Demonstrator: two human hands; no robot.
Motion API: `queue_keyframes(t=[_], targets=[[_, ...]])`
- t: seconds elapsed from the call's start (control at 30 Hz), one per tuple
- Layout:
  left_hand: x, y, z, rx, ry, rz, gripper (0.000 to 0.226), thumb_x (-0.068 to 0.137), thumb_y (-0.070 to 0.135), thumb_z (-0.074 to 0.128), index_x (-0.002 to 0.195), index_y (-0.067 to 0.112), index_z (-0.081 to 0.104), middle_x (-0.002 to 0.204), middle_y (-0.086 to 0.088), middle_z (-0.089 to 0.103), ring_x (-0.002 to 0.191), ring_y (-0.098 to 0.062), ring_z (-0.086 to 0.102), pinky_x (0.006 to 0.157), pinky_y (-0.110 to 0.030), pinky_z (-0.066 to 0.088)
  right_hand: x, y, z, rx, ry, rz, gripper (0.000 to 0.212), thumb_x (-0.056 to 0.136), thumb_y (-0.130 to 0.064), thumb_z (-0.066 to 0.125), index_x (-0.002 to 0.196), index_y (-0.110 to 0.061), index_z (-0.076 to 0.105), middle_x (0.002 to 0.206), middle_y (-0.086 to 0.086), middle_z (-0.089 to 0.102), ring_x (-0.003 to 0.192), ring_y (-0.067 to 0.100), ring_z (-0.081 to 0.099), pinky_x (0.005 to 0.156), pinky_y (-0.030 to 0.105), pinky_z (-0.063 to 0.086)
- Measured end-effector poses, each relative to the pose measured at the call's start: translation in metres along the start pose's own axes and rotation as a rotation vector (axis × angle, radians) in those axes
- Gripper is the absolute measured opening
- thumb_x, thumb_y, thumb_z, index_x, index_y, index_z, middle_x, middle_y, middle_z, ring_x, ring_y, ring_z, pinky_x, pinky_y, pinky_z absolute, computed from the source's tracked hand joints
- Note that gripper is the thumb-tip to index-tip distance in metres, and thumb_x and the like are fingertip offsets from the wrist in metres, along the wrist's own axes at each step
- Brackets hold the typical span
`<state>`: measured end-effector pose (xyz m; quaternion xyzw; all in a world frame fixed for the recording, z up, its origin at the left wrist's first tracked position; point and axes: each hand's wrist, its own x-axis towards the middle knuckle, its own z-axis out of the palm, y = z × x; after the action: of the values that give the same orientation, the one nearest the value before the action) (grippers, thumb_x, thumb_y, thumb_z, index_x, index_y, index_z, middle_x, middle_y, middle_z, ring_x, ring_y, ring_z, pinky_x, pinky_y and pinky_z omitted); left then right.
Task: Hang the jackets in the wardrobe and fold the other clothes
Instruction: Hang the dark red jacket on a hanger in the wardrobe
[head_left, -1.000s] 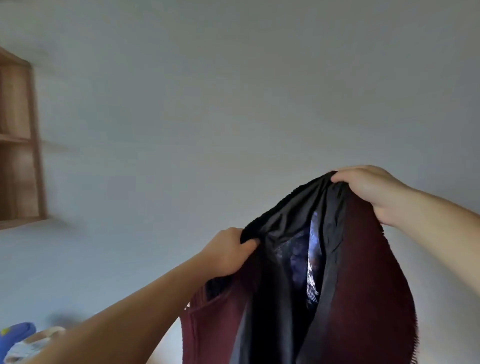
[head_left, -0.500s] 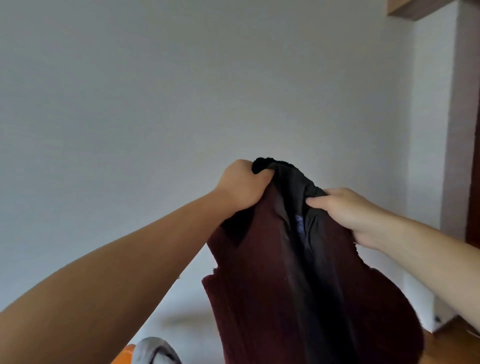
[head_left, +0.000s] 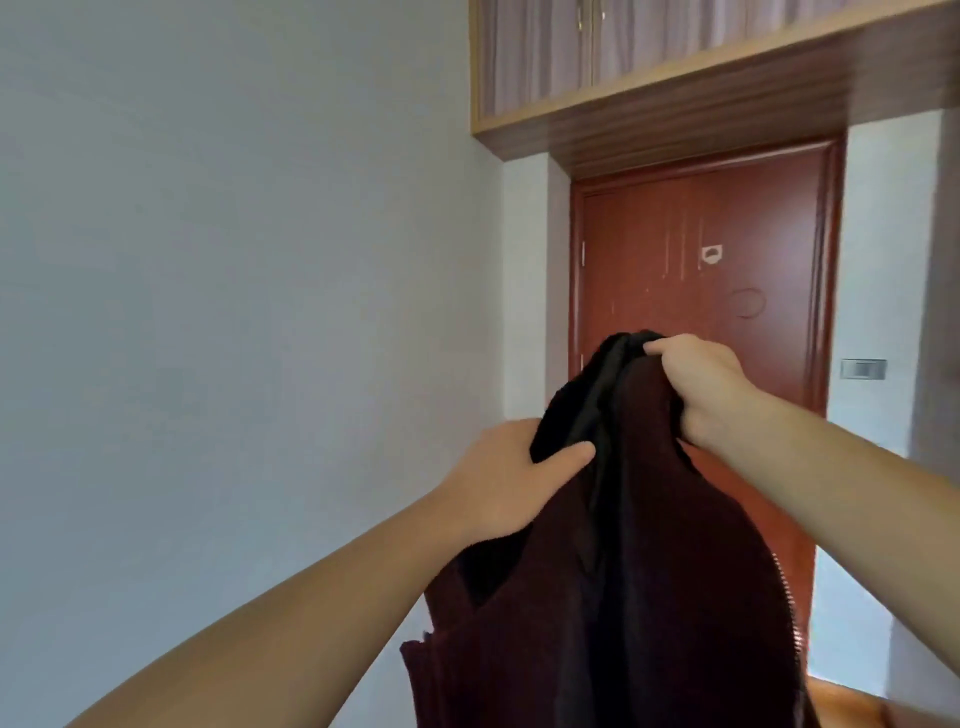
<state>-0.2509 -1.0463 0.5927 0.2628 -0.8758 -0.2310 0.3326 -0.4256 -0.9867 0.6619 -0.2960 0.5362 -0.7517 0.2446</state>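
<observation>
No legible text, label, brand, number or sign is to be found in the head view. A small pale mark (head_left: 712, 254) is seen on the reddish door (head_left: 675, 249), but it is too blurred for anything to be read from it. Nothing written can be made out on the wall switch plate (head_left: 863, 369) to the right of the door, nor on the dark red jacket (head_left: 623, 597).
</observation>
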Motion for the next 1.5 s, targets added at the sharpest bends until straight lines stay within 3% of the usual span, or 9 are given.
queue_keyframes(t=[0.1,0.27,0.47,0.8,0.97,1.03,1.27,1.4,1.5], targets=[[0.01,-0.038,0.025,-0.032,-0.198,0.054,0.037,0.081,0.066,0.056,0.111,0.045,0.058,0.103,0.022,0.068,0.09,0.008,0.063,0.076,-0.011,0.051,0.012,-0.016,-0.021,0.028,0.116,-0.073,0.021,0.084,0.0,0.053,0.074,-0.011,0.068,0.062,0.003,0.069,0.049,0.019,0.064,0.04,0.022,0.048],[0.058,-0.056,0.093,-0.106,-0.142,0.098,0.031,0.094,0.051,0.049,0.115,0.031,0.06,0.1,0.009,0.071,0.09,-0.009,0.067,0.086,-0.036,0.055,0.031,-0.014,-0.073,-0.155,0.282,-0.11,0.017,0.087,-0.002,0.051,0.084,-0.01,0.066,0.064,0.006,0.065,0.051,0.021,0.06,0.047,0.025,0.048],[0.152,-0.014,0.148,-0.429,-0.015,0.068,0.03,0.098,0.046,0.047,0.12,0.034,0.063,0.104,0.021,0.066,0.098,-0.001,0.061,0.083,-0.023,0.045,0.078,0.005,-0.142,-0.35,0.3,-0.158,0.007,0.078,-0.006,0.058,0.077,-0.007,0.065,0.065,0.012,0.061,0.058,0.023,0.058,0.056,0.029,0.044],[0.282,0.049,0.256,-0.43,-0.209,0.276,0.017,0.1,0.042,0.044,0.105,0.045,0.06,0.099,0.028,0.066,0.09,0.015,0.058,0.07,-0.002,0.04,0.194,0.039,-0.232,-0.347,0.268,-0.252,0.017,0.086,-0.028,0.069,0.093,-0.013,0.072,0.082,0.002,0.076,0.074,0.017,0.074,0.064,0.027,0.054],[0.352,0.062,0.317,-0.418,-0.297,0.347,0.034,0.098,0.052,0.041,0.117,0.033,0.061,0.12,0.004,0.066,0.116,-0.015,0.057,0.1,-0.034,0.045,0.251,0.039,-0.279,-0.405,0.389,-0.226,0.018,0.092,-0.025,0.062,0.086,-0.013,0.075,0.083,0.006,0.076,0.076,0.021,0.073,0.069,0.032,0.057],[0.383,0.063,0.34,-0.438,-0.325,0.381,0.037,0.097,0.053,0.041,0.11,0.027,0.063,0.11,-0.005,0.069,0.105,-0.02,0.062,0.096,-0.041,0.048,0.276,0.041,-0.297,-0.452,0.463,-0.235,0.021,0.092,-0.024,0.06,0.084,-0.011,0.075,0.083,0.009,0.076,0.081,0.025,0.073,0.074,0.038,0.058],[0.505,0.054,0.43,-0.55,-0.441,0.504,0.027,0.097,0.051,0.043,0.085,0.037,0.063,0.073,0.026,0.065,0.07,0.01,0.058,0.062,0.0,0.038,0.364,0.053,-0.359,-0.618,0.705,-0.188,0.027,0.095,-0.026,0.054,0.093,-0.006,0.072,0.095,0.018,0.072,0.09,0.029,0.07,0.086,0.043,0.054],[0.567,0.065,0.475,-0.635,-0.542,0.573,0.036,0.096,0.055,0.042,0.097,0.028,0.065,0.096,0.002,0.07,0.083,-0.006,0.063,0.072,-0.013,0.046,0.401,0.05,-0.389,-0.685,0.806,-0.2,0.033,0.096,-0.024,0.051,0.074,-0.025,0.076,0.071,-0.002,0.073,0.064,0.007,0.069,0.058,0.019,0.053],[0.599,0.079,0.508,-0.691,-0.604,0.603,0.035,0.094,0.058,0.041,0.098,0.033,0.065,0.098,0.0,0.071,0.088,-0.012,0.066,0.083,-0.03,0.052,0.42,0.043,-0.41,-0.734,0.897,-0.19,0.027,0.097,-0.027,0.05,0.089,-0.013,0.072,0.092,0.016,0.071,0.086,0.026,0.07,0.085,0.043,0.056]])
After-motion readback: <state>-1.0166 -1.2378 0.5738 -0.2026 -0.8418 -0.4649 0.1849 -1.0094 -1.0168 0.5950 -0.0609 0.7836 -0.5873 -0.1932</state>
